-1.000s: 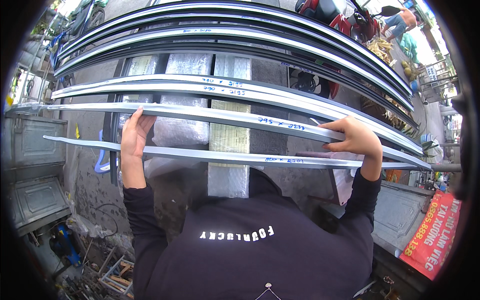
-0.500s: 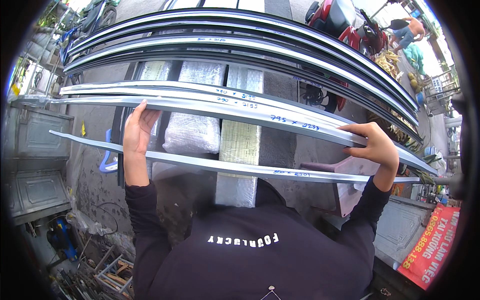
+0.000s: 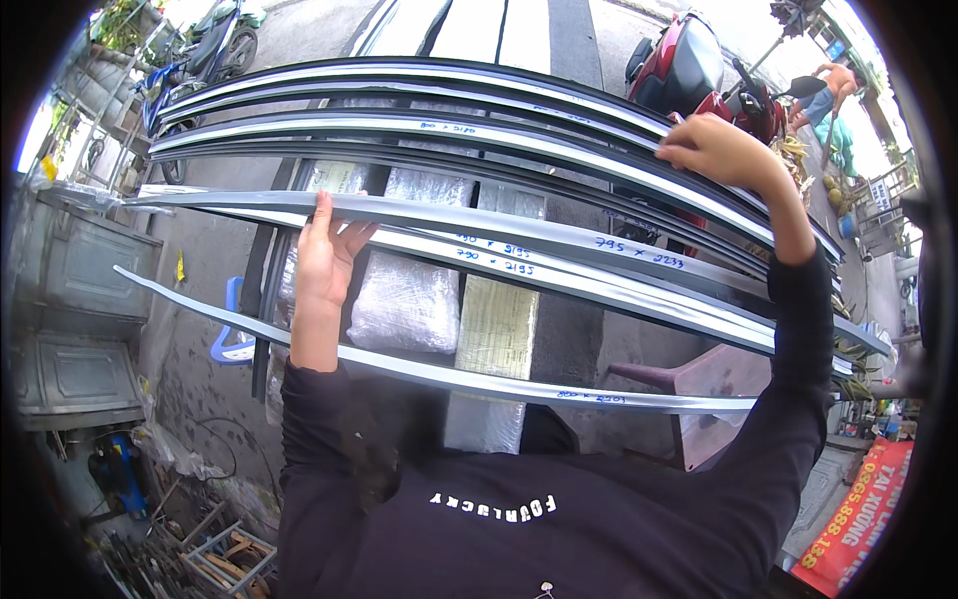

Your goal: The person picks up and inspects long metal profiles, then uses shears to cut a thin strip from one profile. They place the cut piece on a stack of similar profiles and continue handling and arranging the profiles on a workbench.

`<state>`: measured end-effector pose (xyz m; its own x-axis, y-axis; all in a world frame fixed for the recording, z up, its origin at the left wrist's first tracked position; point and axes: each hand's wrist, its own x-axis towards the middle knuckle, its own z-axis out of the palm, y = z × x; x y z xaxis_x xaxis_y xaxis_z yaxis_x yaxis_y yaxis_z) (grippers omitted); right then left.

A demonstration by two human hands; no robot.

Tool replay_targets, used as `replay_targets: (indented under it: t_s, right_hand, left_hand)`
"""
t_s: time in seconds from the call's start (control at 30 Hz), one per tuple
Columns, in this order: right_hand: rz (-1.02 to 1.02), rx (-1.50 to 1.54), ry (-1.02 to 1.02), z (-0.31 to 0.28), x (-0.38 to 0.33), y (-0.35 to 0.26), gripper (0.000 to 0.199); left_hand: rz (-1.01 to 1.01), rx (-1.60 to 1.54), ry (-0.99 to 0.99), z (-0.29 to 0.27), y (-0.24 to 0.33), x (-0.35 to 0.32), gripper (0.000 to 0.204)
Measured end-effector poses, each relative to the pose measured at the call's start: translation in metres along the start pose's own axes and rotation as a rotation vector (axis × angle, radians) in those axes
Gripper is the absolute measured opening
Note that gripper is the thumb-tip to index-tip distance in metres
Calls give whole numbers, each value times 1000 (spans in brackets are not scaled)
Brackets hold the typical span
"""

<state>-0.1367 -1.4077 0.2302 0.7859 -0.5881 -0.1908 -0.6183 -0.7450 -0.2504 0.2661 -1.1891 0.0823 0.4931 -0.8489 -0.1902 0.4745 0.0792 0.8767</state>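
Note:
My left hand (image 3: 327, 252) has its fingers closed on a long grey metal profile (image 3: 479, 222), near that profile's left end. Two silver profiles (image 3: 599, 285) with blue handwriting lie just nearer, partly under it. My right hand (image 3: 726, 158) reaches over to the far group of black-and-silver profiles (image 3: 409, 122). Its fingers are bent and pressed together at the edge of a profile there; the exact grip is partly hidden. Closest to my body, one separate silver profile (image 3: 479, 382) crosses beneath my left forearm and ends near my right sleeve.
Wrapped packages (image 3: 404, 299) and a long boxed bundle (image 3: 496, 324) lie under the profiles. A dull purple plastic stool (image 3: 714, 399) stands at right. Beyond are a red motorbike (image 3: 684, 65), another motorbike (image 3: 205, 60) and a person (image 3: 836, 85). Metal panels (image 3: 80, 369) stand left.
The grey profile has moved away from me, past the two written-on silver ones. My right hand has left it and gone farther out to the far profiles. My left hand still holds it.

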Motion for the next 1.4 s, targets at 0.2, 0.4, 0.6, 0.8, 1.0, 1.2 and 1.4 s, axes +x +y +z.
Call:
replay_targets:
  t_s: [0.2, 0.4, 0.6, 0.8, 1.0, 1.2, 1.4]
  right_hand:
    - [-127, 110, 166, 68, 136, 13, 30]
    - [129, 118, 189, 127, 202, -8, 38]
    - [233, 173, 185, 136, 208, -3, 39]
    - [67, 11, 658, 114, 190, 15, 37]
    - [100, -96, 472, 102, 188, 64, 37]
    - [-31, -196, 727, 119, 173, 63, 33]
    - [0, -189, 677, 92, 141, 38, 37]
  left_hand:
    - [-55, -36, 37, 13, -21, 4, 41]
    - [-66, -45, 34, 12, -35, 3, 40]
    - [-60, -43, 39, 11, -37, 1, 39]
    - [-100, -15, 49, 15, -40, -2, 37]
    - [-87, -20, 68, 18, -39, -1, 36]
    - [-77, 9, 31, 19, -41, 2, 38]
    - [-70, 16, 22, 20, -42, 2, 38]
